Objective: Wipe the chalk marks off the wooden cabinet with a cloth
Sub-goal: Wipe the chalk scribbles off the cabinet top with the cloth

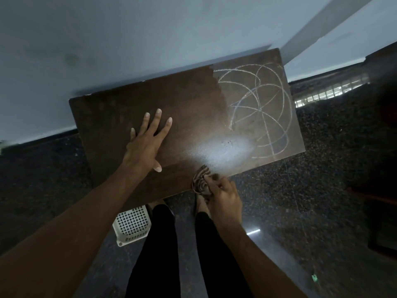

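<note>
The dark wooden cabinet top (189,108) stands against a pale wall. White chalk marks (260,104), curved loops and lines, cover its right third; the left and middle look dark and free of chalk. My left hand (146,143) rests flat on the top with fingers spread. My right hand (223,194) grips a bunched striped cloth (200,181) at the near edge of the top, left of and below the chalk marks. A bright glare patch lies between the cloth and the marks.
A white perforated plastic basket (132,224) sits on the dark speckled floor (300,211) under the near edge, beside my legs in black trousers (163,250). A dark piece of furniture (382,147) stands at the far right. The wall runs right behind the cabinet.
</note>
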